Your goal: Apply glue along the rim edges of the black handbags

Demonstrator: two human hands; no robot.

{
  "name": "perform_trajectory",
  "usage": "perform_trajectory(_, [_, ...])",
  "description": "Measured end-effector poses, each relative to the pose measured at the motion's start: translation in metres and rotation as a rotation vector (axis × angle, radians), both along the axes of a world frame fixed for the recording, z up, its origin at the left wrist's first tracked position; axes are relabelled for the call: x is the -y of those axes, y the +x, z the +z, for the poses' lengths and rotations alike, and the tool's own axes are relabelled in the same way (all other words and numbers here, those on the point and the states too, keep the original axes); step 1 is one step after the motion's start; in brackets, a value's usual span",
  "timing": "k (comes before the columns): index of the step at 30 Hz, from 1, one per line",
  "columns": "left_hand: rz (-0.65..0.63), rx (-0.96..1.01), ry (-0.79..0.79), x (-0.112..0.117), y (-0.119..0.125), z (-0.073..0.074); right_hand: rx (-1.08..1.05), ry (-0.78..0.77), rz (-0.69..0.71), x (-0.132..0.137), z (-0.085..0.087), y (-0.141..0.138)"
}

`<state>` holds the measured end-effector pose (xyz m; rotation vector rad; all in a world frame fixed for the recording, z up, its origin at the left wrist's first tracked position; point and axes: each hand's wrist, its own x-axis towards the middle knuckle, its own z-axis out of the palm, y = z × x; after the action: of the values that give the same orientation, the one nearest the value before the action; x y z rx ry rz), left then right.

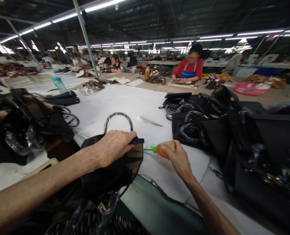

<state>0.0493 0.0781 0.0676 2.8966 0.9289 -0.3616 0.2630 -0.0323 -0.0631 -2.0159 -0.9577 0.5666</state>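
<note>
My left hand [112, 147] grips the top edge of a black handbag [115, 173] that stands at the near edge of the white-covered table [125, 101]. Its plastic-wrapped loop handle [118, 119] lies on the table just beyond my fingers. My right hand [178, 160] holds a small amber squeeze bottle [164, 148]. The bottle's green nozzle [148, 149] points left and touches the bag's right edge.
Piles of black handbags lie at the right [233, 130] and the left [24, 124]. A pointed paper scrap [149, 121] lies mid-table, a teal cup [59, 84] stands far left. A person in red with a blue apron [189, 70] works at the far table; others sit behind.
</note>
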Motion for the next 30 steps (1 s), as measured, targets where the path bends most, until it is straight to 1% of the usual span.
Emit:
perform_trajectory(4, [0.003, -0.027, -0.009, 0.01, -0.001, 0.003, -0.02, -0.015, 0.047, 0.007, 0.002, 0.002])
perform_trajectory(7, [0.009, -0.037, -0.018, 0.016, -0.001, 0.002, -0.016, -0.013, 0.067, 0.011, 0.004, 0.002])
perform_trajectory(10, [-0.01, -0.017, -0.023, 0.022, -0.005, -0.003, -0.008, -0.018, 0.082, 0.014, 0.007, 0.002])
perform_trajectory(15, [-0.076, 0.053, 0.017, 0.035, -0.012, -0.013, -0.008, -0.038, 0.096, 0.018, 0.011, 0.002])
perform_trajectory(19, [-0.077, 0.049, 0.012, 0.045, -0.015, -0.015, -0.013, -0.045, 0.106, 0.02, 0.012, 0.005])
perform_trajectory(25, [-0.071, 0.05, -0.002, 0.047, -0.017, -0.013, -0.029, -0.057, 0.116, 0.021, 0.012, 0.001])
perform_trajectory(30, [-0.09, 0.079, 0.017, 0.047, -0.019, -0.015, -0.082, -0.084, 0.136, 0.022, 0.013, 0.002])
